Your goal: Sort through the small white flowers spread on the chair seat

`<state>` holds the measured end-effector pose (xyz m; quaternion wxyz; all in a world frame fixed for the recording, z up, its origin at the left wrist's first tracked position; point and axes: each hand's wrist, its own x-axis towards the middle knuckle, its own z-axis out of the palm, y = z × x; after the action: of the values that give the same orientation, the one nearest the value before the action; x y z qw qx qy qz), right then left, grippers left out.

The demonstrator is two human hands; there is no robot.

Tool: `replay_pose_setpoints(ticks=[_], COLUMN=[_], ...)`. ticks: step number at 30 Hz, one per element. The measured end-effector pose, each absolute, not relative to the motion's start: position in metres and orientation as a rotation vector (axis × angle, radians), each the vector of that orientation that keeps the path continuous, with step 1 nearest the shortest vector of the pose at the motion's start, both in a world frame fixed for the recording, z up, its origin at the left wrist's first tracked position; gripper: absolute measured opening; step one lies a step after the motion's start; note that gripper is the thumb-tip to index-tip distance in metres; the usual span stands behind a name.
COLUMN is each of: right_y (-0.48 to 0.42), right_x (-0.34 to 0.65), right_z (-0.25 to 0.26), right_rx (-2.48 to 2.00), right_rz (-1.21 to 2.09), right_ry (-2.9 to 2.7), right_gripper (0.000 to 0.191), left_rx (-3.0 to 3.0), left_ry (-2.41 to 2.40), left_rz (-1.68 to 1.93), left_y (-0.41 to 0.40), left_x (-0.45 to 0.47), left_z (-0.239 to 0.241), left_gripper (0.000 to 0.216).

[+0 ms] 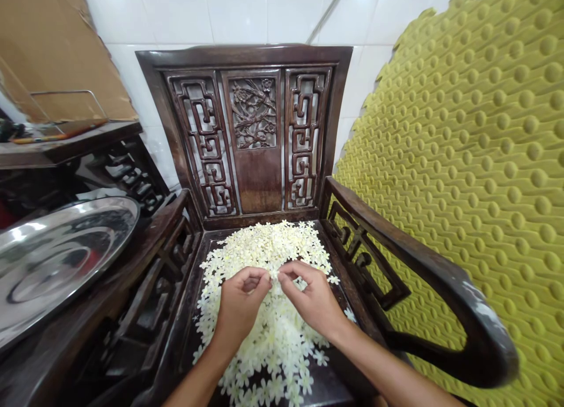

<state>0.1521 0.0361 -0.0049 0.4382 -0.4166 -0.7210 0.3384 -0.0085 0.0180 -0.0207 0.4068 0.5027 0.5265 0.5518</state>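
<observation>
Both hands meet above a heap of small white flowers (264,242) with pale yellow centres, spread over the seat of a carved dark wooden chair (259,184). My left hand (244,298) pinches thumb and forefinger together at a small white flower (274,273). From the other side, my right hand (311,292) pinches at the same spot, its fingertips almost touching the left ones. Whether a thread or stem runs between the fingertips is too small to tell. More blossoms lie under the wrists, down to the seat's front edge.
A shiny round metal tray (110,231) rests by the left armrest. The right armrest (418,260) curves forward beside a yellow studded foam mat (476,160). Cardboard (57,49) stands at the back left above a dark wooden table (70,145). White tiles (238,13) cover the wall.
</observation>
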Motion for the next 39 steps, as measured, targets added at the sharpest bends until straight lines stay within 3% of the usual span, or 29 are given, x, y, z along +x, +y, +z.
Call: replay_pose_setpoints(ticks=[39], right_y=[0.0369], right_x=[0.1512], right_z=[-0.0055], right_rx=[-1.022], right_rz=[0.909], right_ry=[-1.808], right_gripper=[0.022], left_rx=[1.215], left_ry=[1.227], left_rz=[1.355], left_y=[0.0205], left_x=[-0.0056], left_z=[-0.0216], left_gripper=[0.014])
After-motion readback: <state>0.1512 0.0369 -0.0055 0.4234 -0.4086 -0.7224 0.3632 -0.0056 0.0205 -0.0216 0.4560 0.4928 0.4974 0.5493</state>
